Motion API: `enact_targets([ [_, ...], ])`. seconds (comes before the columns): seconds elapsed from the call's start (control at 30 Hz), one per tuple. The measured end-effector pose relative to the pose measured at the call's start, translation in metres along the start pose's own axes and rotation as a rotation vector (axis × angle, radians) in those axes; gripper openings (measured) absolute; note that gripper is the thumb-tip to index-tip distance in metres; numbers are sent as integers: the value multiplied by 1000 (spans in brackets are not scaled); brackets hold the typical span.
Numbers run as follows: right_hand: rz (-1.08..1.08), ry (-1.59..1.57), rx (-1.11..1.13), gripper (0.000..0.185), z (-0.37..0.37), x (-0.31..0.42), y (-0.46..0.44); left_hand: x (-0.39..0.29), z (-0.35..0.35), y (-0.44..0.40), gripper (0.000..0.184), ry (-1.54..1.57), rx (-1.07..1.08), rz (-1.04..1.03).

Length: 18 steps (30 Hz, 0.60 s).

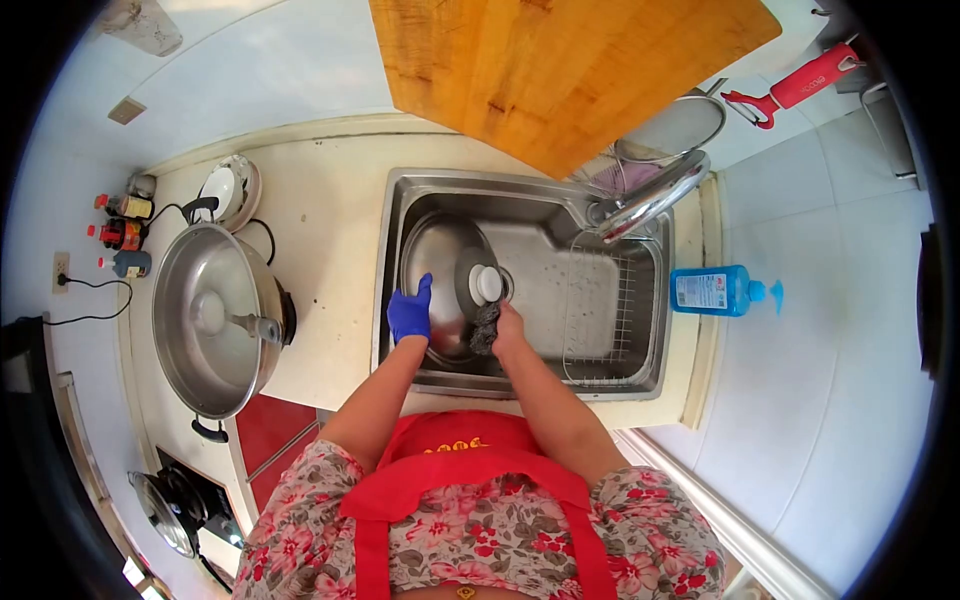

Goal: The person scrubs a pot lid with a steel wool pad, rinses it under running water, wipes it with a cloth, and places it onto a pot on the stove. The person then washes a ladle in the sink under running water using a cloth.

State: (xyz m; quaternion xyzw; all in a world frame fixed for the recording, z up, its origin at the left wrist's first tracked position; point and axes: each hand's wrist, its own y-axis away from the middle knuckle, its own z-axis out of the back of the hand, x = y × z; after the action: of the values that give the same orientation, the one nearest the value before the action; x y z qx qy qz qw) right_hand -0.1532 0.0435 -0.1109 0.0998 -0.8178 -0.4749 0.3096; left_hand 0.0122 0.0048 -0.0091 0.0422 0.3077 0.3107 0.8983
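Observation:
A domed metal pot lid with a white knob is tilted in the left part of the steel sink. My left hand, in a blue rubber glove, grips the lid's left edge, thumb over its face. My bare right hand is closed on a dark grey steel wool scrubber, which touches the lid just below the knob. The fingers under the scrubber are partly hidden.
The faucet reaches over the sink's back right, above a wire rack. A blue soap bottle stands right of the sink. A wooden cutting board juts in behind. Left are a large pan and bowls.

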Motion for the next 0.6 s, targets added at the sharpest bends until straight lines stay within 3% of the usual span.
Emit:
enact_targets([
  [0.17,74,130,-73,27,24,-42,-43,-9,10,12,91,16,-44,84],
  [0.23,94,169,-76,28,16,-36,-26,-9,16,13,91,38,41,113],
  [0.4,119,251,-59,33,0,-29,3,-6,13,15,85,50,-32,70],
  [0.47,210,401,-23,32,-29,-20,36,-3,12,15,83,78,1,73],
  [0.5,385,569,39,30,-53,-9,67,2,3,14,82,48,-20,55],
  [0.53,388,571,39,30,-68,-1,73,8,-6,12,80,19,-42,37],
  [0.6,629,893,152,29,-90,9,75,24,-19,4,84,-21,-7,20],
])
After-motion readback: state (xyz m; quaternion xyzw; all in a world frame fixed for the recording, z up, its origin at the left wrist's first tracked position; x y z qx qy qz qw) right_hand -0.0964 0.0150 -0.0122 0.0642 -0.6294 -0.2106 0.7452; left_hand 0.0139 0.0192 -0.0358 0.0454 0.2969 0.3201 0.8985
